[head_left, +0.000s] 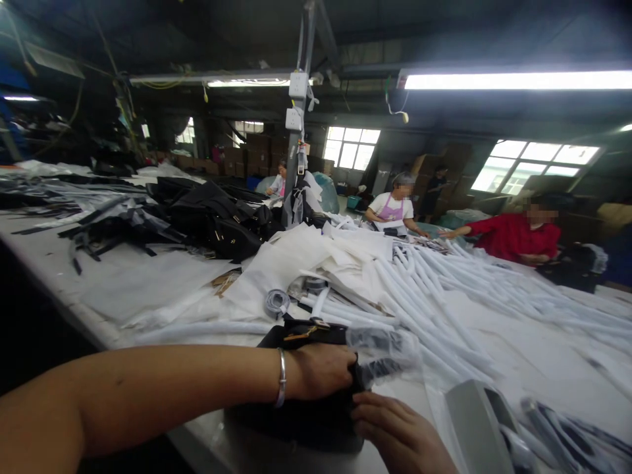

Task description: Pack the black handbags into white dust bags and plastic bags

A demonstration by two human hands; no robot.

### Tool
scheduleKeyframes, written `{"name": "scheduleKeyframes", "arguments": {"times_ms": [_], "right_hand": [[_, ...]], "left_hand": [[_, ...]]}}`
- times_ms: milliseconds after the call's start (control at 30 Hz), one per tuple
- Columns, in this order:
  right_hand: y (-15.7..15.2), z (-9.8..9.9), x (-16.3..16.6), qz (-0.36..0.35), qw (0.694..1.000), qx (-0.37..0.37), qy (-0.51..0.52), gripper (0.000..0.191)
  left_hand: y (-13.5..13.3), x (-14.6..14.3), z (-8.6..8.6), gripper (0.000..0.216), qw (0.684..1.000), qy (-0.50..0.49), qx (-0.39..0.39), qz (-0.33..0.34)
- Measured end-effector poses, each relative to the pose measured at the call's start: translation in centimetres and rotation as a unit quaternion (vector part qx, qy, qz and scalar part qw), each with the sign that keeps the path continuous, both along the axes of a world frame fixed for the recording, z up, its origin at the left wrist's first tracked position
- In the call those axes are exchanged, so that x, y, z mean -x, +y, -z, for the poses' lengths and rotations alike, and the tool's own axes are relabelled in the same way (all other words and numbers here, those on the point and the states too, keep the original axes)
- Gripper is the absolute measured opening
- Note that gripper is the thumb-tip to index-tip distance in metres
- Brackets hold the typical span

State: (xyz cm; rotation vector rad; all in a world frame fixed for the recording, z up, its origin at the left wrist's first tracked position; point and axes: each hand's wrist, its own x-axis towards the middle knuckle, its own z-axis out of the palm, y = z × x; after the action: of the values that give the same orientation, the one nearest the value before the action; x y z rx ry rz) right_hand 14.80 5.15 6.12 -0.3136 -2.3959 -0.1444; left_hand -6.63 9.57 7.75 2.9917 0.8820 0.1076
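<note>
A black handbag point(296, 421) with gold-coloured hardware lies at the table's near edge, in front of me. My left hand point(323, 370), with a silver bangle at the wrist, reaches across its top, and the fingers are closed on the bag's right side. At the lower right corner, my right hand point(395, 431) holds the bag's edge with its fingers together; the thumb is hidden. Clear plastic wrap point(385, 345) covers a dark strap beside my left fingertips. Just behind the bag lies a coiled grey strap point(276, 303).
A grey tape dispenser point(478, 424) stands to the right. White wrapped tubes point(419, 309) and white sheets point(296, 253) spread behind the bag. Black bags point(217, 217) are heaped at left. A post point(296, 131) rises beyond. Co-workers point(392, 207) sit across the table, one in a red top point(518, 237).
</note>
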Motion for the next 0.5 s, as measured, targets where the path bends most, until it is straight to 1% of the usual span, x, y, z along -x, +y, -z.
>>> {"name": "scheduleKeyframes", "arguments": {"times_ms": [133, 233, 367, 500], "right_hand": [[0.1, -0.4, 0.1, -0.002, 1.000, 0.002, -0.004, 0.021], [0.1, -0.2, 0.0, -0.003, 1.000, -0.004, -0.002, 0.018], [0.2, 0.0, 0.1, -0.003, 1.000, -0.011, 0.011, 0.018], [0.2, 0.0, 0.1, -0.002, 1.000, -0.013, 0.016, 0.024]], "left_hand": [[1.3, 0.0, -1.3, 0.015, 0.999, 0.031, 0.029, 0.030], [1.5, -0.1, -1.5, 0.010, 0.995, 0.048, 0.041, 0.071], [1.3, -0.1, -1.4, 0.014, 0.995, 0.043, 0.024, 0.089], [1.3, -0.1, -1.4, 0.012, 0.993, 0.036, -0.004, 0.112]]}}
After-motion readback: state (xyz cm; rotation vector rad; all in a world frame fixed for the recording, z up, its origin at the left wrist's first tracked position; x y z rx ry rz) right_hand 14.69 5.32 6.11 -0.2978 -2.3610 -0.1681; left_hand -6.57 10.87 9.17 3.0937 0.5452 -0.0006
